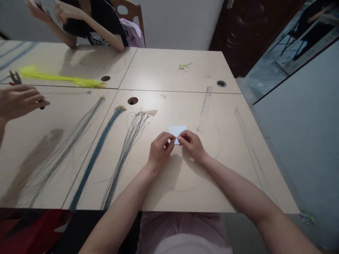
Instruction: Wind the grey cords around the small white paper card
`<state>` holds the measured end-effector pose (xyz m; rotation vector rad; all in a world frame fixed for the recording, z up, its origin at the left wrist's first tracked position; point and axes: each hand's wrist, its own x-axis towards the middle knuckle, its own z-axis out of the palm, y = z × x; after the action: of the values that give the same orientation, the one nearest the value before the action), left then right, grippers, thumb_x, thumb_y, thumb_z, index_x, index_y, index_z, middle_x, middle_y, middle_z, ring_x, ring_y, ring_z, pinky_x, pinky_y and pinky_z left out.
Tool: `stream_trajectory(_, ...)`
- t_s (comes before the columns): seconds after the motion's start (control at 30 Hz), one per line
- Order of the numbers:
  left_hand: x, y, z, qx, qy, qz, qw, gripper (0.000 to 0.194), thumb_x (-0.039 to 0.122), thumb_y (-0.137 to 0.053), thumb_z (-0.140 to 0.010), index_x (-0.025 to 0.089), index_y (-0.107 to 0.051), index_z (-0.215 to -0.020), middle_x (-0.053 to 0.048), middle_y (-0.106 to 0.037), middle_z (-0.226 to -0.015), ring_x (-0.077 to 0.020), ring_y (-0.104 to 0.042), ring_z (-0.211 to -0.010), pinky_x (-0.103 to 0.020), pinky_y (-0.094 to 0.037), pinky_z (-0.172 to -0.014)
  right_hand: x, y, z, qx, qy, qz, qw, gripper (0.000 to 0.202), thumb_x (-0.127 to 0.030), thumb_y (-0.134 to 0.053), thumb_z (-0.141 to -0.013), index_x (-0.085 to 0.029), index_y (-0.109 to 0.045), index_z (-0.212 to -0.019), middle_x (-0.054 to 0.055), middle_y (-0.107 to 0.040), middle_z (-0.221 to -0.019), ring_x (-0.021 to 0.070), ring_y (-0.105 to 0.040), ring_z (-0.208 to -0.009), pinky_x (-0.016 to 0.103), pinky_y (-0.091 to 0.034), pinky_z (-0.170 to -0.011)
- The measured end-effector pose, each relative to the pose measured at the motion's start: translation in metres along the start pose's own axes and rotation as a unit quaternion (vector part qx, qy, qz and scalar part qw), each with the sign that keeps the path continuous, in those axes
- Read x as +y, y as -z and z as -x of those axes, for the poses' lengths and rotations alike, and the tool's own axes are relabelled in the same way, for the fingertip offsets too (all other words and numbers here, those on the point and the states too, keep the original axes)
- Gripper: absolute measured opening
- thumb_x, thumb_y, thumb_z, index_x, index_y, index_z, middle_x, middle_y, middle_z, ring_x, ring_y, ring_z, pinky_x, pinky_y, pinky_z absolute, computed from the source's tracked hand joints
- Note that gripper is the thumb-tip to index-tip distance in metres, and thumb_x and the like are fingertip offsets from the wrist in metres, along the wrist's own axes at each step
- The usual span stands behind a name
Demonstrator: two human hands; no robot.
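Note:
My left hand [160, 150] and my right hand [192, 144] meet fingertip to fingertip, each in a tight pinch, over a small pale-blue piece of paper [176, 130] on the table. A thin grey cord [182, 191] curves in a wide loop on the tabletop beneath and around my forearms. The pinched fingers appear to hold its ends; the tiny detail between the fingertips is too small to make out. A clear ruler [204, 111] lies just beyond my right hand. Left of my left hand rests a bundle of grey cords [127, 148] with gold-coloured metal ends.
Further left lie a blue cord bundle [99, 150], another grey bundle [76, 132] and a yellow bundle [63, 77]. A co-worker's hand [19, 100] holds pliers [15, 77]. Another person [92, 21] sits across. Loose cords [249, 143] lie right; yellow-green scraps [184, 66] lie behind.

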<state>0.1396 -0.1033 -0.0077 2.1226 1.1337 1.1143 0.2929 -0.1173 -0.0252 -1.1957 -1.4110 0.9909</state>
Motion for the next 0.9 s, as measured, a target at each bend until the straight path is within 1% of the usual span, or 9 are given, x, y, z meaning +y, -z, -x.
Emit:
stream_trajectory(0.2,0.0031,0.0018,-0.0018,0.002,0.029,0.012,1.0,0.003,0.017,-0.055,-0.079,0.016,-0.056,-0.077,0.001,-0.057,-0.074,-0.0042,-0.044,-0.053,-0.017,-0.038,-0.053,0.0,-0.0004,-0.0005,0.002,0.0,-0.016,1.0,0.018,-0.034,-0.053,-0.081,-0.018,-0.052,-0.073,-0.001,-0.052,-0.065,0.0116,-0.048,-0.06,0.025,-0.039,-0.059)
stream_trajectory(0.33,0.0045,0.0028,-0.0022,-0.001,0.045,0.021,0.999,0.005,0.021,-0.055,-0.079,0.017,-0.057,-0.077,0.001,-0.058,-0.074,-0.0044,-0.044,-0.051,-0.018,-0.037,-0.051,-0.0014,-0.0001,-0.0005,0.001,0.002,-0.021,1.0,0.018,-0.034,-0.053,-0.081,-0.018,-0.052,-0.073,-0.001,-0.052,-0.066,0.0117,-0.048,-0.061,0.025,-0.039,-0.059)
stream_trajectory(0.63,0.0033,0.0013,-0.0019,-0.007,0.071,0.04,0.997,0.009,0.024,-0.055,-0.079,0.017,-0.058,-0.077,0.0,-0.058,-0.071,-0.0057,-0.045,-0.052,-0.019,-0.036,-0.05,-0.0017,-0.0003,0.0001,0.0,0.005,0.005,1.0,0.019,-0.035,-0.053,-0.081,-0.018,-0.053,-0.073,-0.001,-0.052,-0.065,0.012,-0.048,-0.06,0.025,-0.039,-0.058)
stream_trajectory(0.73,0.0025,0.0008,-0.0016,-0.015,0.094,0.055,0.994,0.011,0.026,-0.055,-0.079,0.016,-0.059,-0.076,0.0,-0.058,-0.071,-0.0059,-0.045,-0.052,-0.019,-0.036,-0.049,-0.0001,-0.0006,0.0,0.001,0.007,0.01,1.0,0.018,-0.035,-0.053,-0.081,-0.018,-0.053,-0.073,-0.001,-0.052,-0.065,0.0121,-0.048,-0.061,0.025,-0.039,-0.058)
stream_trajectory(0.9,0.0013,0.0006,-0.0011,-0.035,0.163,0.102,0.981,0.016,0.032,-0.055,-0.077,0.016,-0.06,-0.078,0.0,-0.059,-0.07,-0.0056,-0.042,-0.049,-0.019,-0.034,-0.047,0.0009,-0.0013,0.0008,0.004,0.011,0.014,1.0,0.016,-0.032,-0.052,-0.082,-0.018,-0.053,-0.074,0.0,-0.052,-0.067,0.0121,-0.048,-0.062,0.025,-0.039,-0.058)
